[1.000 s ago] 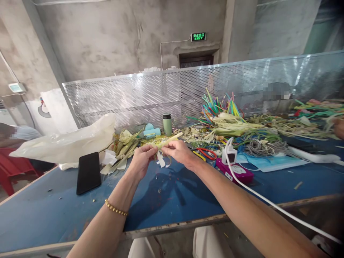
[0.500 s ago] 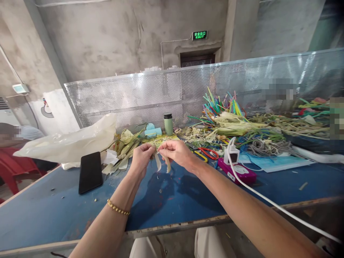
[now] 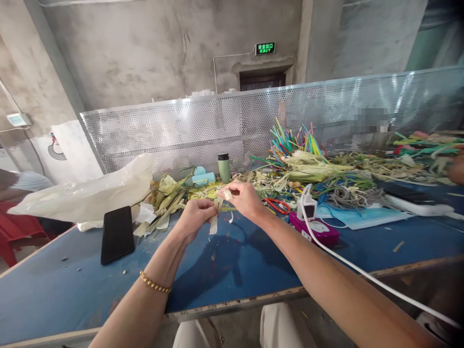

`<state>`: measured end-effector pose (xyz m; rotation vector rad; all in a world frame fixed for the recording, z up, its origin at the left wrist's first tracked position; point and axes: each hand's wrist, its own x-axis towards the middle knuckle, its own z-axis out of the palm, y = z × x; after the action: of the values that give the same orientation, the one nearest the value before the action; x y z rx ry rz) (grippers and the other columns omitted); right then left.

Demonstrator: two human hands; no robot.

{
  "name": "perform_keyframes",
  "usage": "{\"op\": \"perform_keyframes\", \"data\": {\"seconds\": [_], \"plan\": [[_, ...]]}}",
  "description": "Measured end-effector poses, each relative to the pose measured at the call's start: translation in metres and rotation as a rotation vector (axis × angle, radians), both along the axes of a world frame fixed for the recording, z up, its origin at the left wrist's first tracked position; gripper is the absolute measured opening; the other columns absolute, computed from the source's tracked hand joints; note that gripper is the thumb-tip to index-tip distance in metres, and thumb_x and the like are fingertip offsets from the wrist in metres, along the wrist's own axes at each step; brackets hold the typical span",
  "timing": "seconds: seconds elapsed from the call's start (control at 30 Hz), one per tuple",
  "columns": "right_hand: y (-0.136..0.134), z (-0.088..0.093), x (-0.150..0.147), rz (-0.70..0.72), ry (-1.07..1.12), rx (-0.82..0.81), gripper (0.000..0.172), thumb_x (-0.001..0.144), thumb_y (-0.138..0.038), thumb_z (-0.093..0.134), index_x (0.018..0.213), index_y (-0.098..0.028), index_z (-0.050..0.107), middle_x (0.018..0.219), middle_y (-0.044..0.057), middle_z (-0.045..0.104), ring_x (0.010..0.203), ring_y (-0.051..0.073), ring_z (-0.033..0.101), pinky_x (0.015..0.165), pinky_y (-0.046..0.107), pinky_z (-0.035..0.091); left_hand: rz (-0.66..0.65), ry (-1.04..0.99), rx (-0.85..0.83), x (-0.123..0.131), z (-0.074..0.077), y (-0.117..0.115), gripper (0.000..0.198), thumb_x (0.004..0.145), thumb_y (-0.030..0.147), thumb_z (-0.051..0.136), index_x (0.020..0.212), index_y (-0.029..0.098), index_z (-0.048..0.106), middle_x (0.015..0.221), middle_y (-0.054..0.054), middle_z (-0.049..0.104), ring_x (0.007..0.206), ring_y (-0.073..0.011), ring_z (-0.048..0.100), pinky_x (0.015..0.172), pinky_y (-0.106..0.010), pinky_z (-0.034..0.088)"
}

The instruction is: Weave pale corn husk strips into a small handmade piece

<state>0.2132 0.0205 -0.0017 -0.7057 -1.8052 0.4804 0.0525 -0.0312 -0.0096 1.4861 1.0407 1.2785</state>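
Left hand [image 3: 197, 218] and right hand [image 3: 246, 199] pinched pale strips [image 3: 213, 225] at frame center. Phone [image 3: 117, 235] lay lower left, purple socket block [image 3: 329, 235] lower right. Exit sign [image 3: 265, 48] glowed near top.

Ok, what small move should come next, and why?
Probably bring the right hand slightly down toward the left hand: a pale strip dangles loose below the left fingers, while the right pinches a pale piece a little higher.

Head-worn view, facing forward and down, over blue table [image 3: 195, 282]
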Motion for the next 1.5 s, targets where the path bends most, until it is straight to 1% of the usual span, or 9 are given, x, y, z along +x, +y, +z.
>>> {"op": "perform_keyframes", "data": {"seconds": [0.27,0.57,0.7,0.9,1.03,1.13,1.3,1.43,1.5], "plan": [[-0.002,-0.003,-0.004,-0.063,-0.154,-0.030,0.019,0.080,-0.021,0.059,0.063,-0.016,0.055,0.061,0.001,0.061,0.058,0.011,0.052,0.054,0.022,0.036,-0.105,-0.002,-0.050,-0.001,0.001,-0.003,0.021,0.062,0.026,0.075,0.050,0.015,0.062,0.045,0.001,0.051,0.040,-0.0059,0.038,0.041,-0.021,0.025],[-0.006,-0.005,-0.008,-0.076,-0.143,-0.008,0.008,0.079,-0.014,0.057,0.071,-0.016,0.059,0.070,0.004,0.066,0.066,0.014,0.059,0.060,0.024,0.042,-0.177,-0.099,-0.133,-0.006,-0.001,-0.001,0.027,0.067,0.036,0.080,0.059,0.013,0.067,0.051,-0.001,0.054,0.041,-0.0054,0.039,0.040,-0.021,0.027],[-0.005,-0.006,-0.008,-0.086,-0.140,-0.006,0.010,0.078,-0.014,0.057,0.068,-0.016,0.058,0.067,0.004,0.065,0.064,0.014,0.058,0.060,0.024,0.043,-0.164,-0.119,-0.125,-0.005,-0.001,0.000,0.027,0.060,0.034,0.084,0.057,0.013,0.067,0.051,0.000,0.053,0.044,-0.0059,0.041,0.043,-0.021,0.030],[0.005,-0.011,-0.007,0.051,-0.019,-0.087,0.006,0.079,-0.021,0.059,0.078,-0.015,0.062,0.075,0.005,0.068,0.069,0.015,0.063,0.064,0.025,0.048,-0.121,-0.069,-0.101,-0.006,-0.002,-0.001,0.026,0.061,0.031,0.083,0.052,0.014,0.065,0.049,0.001,0.052,0.044,-0.0051,0.040,0.044,-0.021,0.028],[0.003,-0.008,-0.005,0.134,0.039,-0.141,0.010,0.079,-0.022,0.061,0.085,-0.015,0.062,0.079,0.005,0.069,0.072,0.015,0.064,0.067,0.027,0.050,-0.158,-0.102,-0.195,-0.009,0.000,0.000,0.025,0.063,0.032,0.083,0.056,0.013,0.067,0.050,-0.001,0.057,0.043,-0.0072,0.046,0.043,-0.021,0.032],[-0.006,0.000,-0.005,0.154,0.053,-0.099,0.013,0.080,-0.026,0.063,0.087,-0.015,0.062,0.079,0.004,0.068,0.072,0.014,0.062,0.069,0.026,0.049,-0.162,-0.175,-0.262,-0.011,0.000,0.003,0.023,0.061,0.029,0.084,0.058,0.012,0.069,0.053,-0.004,0.061,0.044,-0.0091,0.051,0.042,-0.022,0.036],[-0.021,0.009,-0.004,0.139,-0.010,0.003,0.018,0.079,-0.031,0.068,0.090,-0.017,0.067,0.076,0.001,0.066,0.064,0.011,0.055,0.062,0.024,0.046,-0.049,-0.372,-0.269,-0.015,-0.002,0.011,0.012,0.059,0.015,0.081,0.063,0.011,0.071,0.060,-0.006,0.066,0.050,-0.0118,0.057,0.049,-0.024,0.045],[-0.025,0.006,-0.003,0.184,-0.182,0.162,0.010,0.083,-0.027,0.065,0.084,-0.021,0.073,0.074,0.000,0.064,0.067,0.011,0.053,0.064,0.023,0.044,0.037,-0.466,-0.252,-0.019,-0.004,0.016,0.011,0.060,0.011,0.078,0.067,0.010,0.069,0.061,-0.004,0.065,0.051,-0.0114,0.057,0.051,-0.025,0.046],[-0.024,0.003,-0.002,0.204,-0.316,0.284,0.014,0.086,-0.021,0.062,0.085,-0.022,0.076,0.072,0.001,0.063,0.069,0.012,0.052,0.066,0.024,0.042,0.086,-0.478,-0.241,-0.020,-0.004,0.017,0.013,0.061,0.012,0.079,0.067,0.011,0.068,0.060,-0.002,0.064,0.049,-0.0102,0.055,0.049,-0.024,0.044]]}}
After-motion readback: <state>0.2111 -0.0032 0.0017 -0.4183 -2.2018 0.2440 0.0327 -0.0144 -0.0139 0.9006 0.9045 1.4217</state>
